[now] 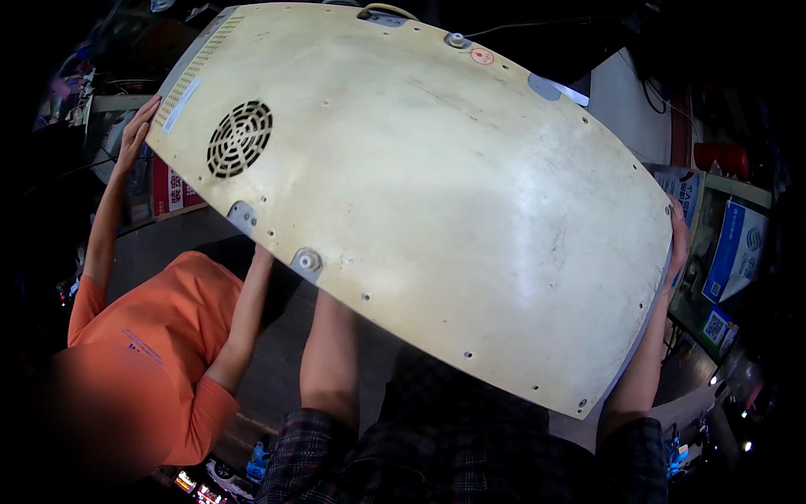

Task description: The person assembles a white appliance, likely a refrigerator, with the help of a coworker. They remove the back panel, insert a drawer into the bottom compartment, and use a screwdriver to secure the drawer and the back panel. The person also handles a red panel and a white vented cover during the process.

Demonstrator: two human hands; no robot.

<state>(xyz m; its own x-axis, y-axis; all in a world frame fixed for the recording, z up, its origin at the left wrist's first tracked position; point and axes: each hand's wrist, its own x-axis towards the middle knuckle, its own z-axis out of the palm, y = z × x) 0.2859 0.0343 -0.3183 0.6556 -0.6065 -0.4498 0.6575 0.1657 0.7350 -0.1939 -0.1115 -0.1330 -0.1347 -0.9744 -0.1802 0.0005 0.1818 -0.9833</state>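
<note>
A large cream metal appliance casing (437,193) fills the middle of the view, its broad scuffed face toward me. It has a round fan grille (240,139) at the left, slotted vents at the far left end and screw holes along its edges. My right hand (678,239) grips the casing's right edge, fingers partly hidden behind it. My left forearm (332,361) runs up beneath the near edge; the hand itself is hidden. At the left end, a co-worker in an orange shirt (172,319) has one hand (138,130) on the corner and the other under the near edge.
A white knob (308,259) sits in a recess on the near edge, and another knob (457,39) on the far edge. To the right are a red cylinder (720,158) and a blue and white sign (735,252). A red sign (175,186) stands behind the co-worker's arm. Dark floor shows below.
</note>
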